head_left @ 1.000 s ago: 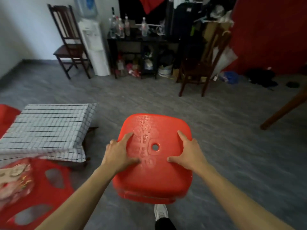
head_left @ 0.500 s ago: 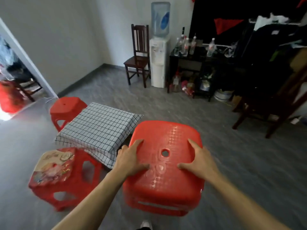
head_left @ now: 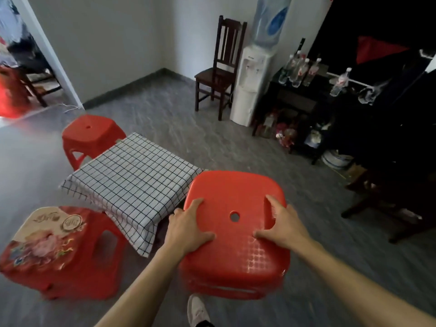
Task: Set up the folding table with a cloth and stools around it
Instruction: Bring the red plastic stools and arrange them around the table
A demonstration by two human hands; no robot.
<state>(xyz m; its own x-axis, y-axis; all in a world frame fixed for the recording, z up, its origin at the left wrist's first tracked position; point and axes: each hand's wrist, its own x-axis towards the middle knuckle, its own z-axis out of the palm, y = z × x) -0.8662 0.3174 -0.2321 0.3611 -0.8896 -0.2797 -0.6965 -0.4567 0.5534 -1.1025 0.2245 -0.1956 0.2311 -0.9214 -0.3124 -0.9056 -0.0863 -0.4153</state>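
Your left hand (head_left: 186, 228) and right hand (head_left: 282, 226) grip the red stool (head_left: 236, 234) by its seat edges, just beside the cloth (head_left: 132, 178)-covered table's right corner. Bare grey floor (head_left: 306, 197) lies open rightward.

The held stool (head_left: 236, 232) is moulded in glossy red plastic, dimpled near its front edge. The bench is draped in matt checked cloth (head_left: 132, 182). A dark wooden chair (head_left: 221, 74) is seen.
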